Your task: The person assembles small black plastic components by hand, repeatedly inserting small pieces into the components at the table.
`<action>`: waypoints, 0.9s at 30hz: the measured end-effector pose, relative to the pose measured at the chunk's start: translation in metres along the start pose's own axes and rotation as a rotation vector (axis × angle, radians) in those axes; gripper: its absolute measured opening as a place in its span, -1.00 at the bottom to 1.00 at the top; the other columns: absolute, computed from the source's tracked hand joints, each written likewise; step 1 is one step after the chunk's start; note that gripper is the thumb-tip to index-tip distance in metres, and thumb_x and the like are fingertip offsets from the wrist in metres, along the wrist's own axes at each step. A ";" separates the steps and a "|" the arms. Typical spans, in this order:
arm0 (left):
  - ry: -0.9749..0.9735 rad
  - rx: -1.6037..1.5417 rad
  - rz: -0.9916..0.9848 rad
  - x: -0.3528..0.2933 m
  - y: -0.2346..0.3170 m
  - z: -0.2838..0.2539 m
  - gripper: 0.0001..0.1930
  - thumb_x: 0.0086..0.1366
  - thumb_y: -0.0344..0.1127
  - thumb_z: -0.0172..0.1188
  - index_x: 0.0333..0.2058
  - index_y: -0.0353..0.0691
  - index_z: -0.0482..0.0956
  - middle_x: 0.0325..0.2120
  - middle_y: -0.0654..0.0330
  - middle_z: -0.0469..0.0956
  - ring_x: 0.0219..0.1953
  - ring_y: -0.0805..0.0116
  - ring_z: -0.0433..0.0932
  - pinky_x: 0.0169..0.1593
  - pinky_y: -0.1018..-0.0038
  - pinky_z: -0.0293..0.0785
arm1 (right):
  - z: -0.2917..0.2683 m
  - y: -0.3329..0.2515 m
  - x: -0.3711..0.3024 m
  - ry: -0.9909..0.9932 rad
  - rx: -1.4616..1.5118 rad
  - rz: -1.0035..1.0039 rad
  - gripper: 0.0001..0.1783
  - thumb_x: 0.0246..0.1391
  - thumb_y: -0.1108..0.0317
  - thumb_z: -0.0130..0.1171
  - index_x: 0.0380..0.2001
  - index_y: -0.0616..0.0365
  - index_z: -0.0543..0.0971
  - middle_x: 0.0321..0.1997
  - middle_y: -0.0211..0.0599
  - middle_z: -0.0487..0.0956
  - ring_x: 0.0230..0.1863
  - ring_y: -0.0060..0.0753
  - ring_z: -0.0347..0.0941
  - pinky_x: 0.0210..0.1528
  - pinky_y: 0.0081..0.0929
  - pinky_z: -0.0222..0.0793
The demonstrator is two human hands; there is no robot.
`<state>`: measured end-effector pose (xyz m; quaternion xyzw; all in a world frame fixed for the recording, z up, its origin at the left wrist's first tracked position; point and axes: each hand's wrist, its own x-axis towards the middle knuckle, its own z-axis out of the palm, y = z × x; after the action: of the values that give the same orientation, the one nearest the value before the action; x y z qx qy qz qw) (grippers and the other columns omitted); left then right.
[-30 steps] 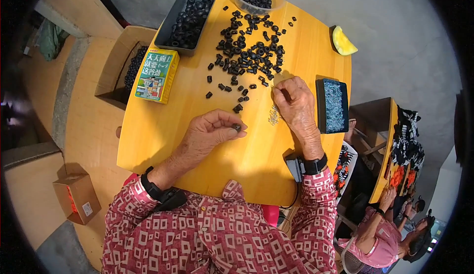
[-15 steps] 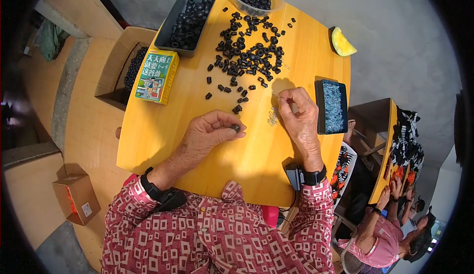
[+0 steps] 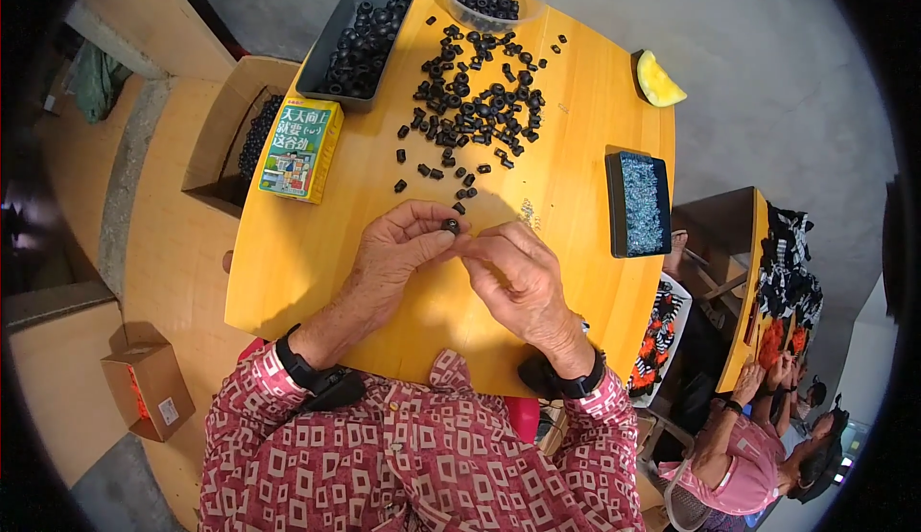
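Between the thumb and fingers of my left hand is a small round black part with a hole in its end. My right hand is beside it, thumb and fingertips pinched close to the part. Whatever those right fingertips hold is too small to make out. Just beyond the hands, a little pile of tiny silvery pieces lies on the table. Many loose black plastic parts are spread over the middle and far side of the tabletop.
A dark tray of round black parts and a yellow-green carton stand at left. Behind is a clear bowl of black parts. To the right are a black tray of tiny silvery pieces and a melon wedge. Another person sits farther right.
My right hand has moved left and nearer from the silvery pile to my left hand. The left hand still holds the black part, now turned with its hole upward.
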<state>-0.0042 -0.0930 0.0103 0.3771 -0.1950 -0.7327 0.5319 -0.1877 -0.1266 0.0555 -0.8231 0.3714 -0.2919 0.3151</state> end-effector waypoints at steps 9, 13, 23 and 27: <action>0.027 0.056 0.020 0.000 -0.004 0.001 -0.74 0.29 -0.52 0.25 -0.04 -0.30 0.56 -0.15 0.22 0.63 -0.08 0.50 0.55 0.07 0.57 0.49 | 0.001 0.000 0.000 0.032 0.020 0.016 -0.84 0.01 0.63 0.25 -0.29 0.26 0.62 -0.30 -0.18 0.59 -0.24 -0.19 0.57 -0.19 -0.39 0.49; 0.005 0.092 0.041 0.000 -0.006 0.000 -0.74 0.28 -0.53 0.26 -0.05 -0.28 0.57 -0.16 0.23 0.63 -0.09 0.51 0.55 0.06 0.58 0.48 | 0.001 0.001 0.000 0.060 0.004 0.000 -0.85 0.01 0.62 0.27 -0.30 0.27 0.62 -0.30 -0.18 0.59 -0.24 -0.20 0.57 -0.19 -0.41 0.49; 0.017 0.067 0.035 0.000 -0.004 0.001 -0.74 0.26 -0.52 0.30 -0.07 -0.28 0.57 -0.18 0.24 0.62 -0.09 0.51 0.54 0.07 0.58 0.48 | 0.000 0.001 -0.003 0.066 0.037 0.054 -0.85 0.03 0.59 0.28 -0.28 0.26 0.63 -0.28 -0.22 0.61 -0.23 -0.28 0.56 -0.16 -0.43 0.49; 0.013 0.075 0.039 -0.001 -0.004 0.001 -0.74 0.26 -0.51 0.30 -0.07 -0.28 0.57 -0.18 0.23 0.62 -0.09 0.51 0.54 0.07 0.58 0.48 | -0.001 0.003 -0.005 0.056 0.050 0.029 -0.83 0.05 0.57 0.30 -0.24 0.26 0.60 -0.31 -0.17 0.57 -0.23 -0.14 0.54 -0.17 -0.35 0.48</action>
<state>-0.0071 -0.0913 0.0087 0.3975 -0.2262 -0.7119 0.5330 -0.1920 -0.1244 0.0529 -0.8011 0.3844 -0.3195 0.3293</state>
